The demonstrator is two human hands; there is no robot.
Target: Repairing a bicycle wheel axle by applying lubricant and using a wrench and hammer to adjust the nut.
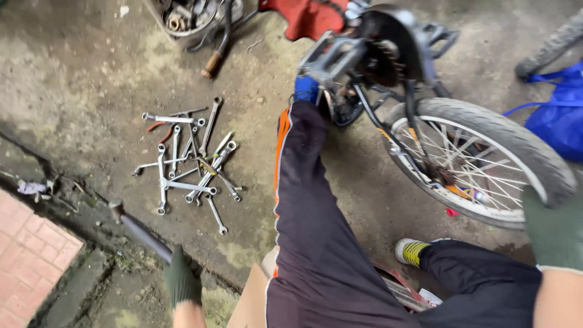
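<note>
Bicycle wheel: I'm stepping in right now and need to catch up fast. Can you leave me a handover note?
Left hand: grip shut on a long dark tool, its head low over the floor.
Right hand: at the tyre; grip unclear.
Spanners lie spread on the concrete, untouched. A blue shoe is up by the pedal.
Done: nothing visibly removed; the wheel sits in the frame.
Left: probably all the work on the wheel.

Stained grey concrete floor (91, 67); scattered silver steel wrenches (188, 161) lying left of the small bicycle's spoked rear wheel (480, 161), red brick paving (30, 261) farther left.
</note>
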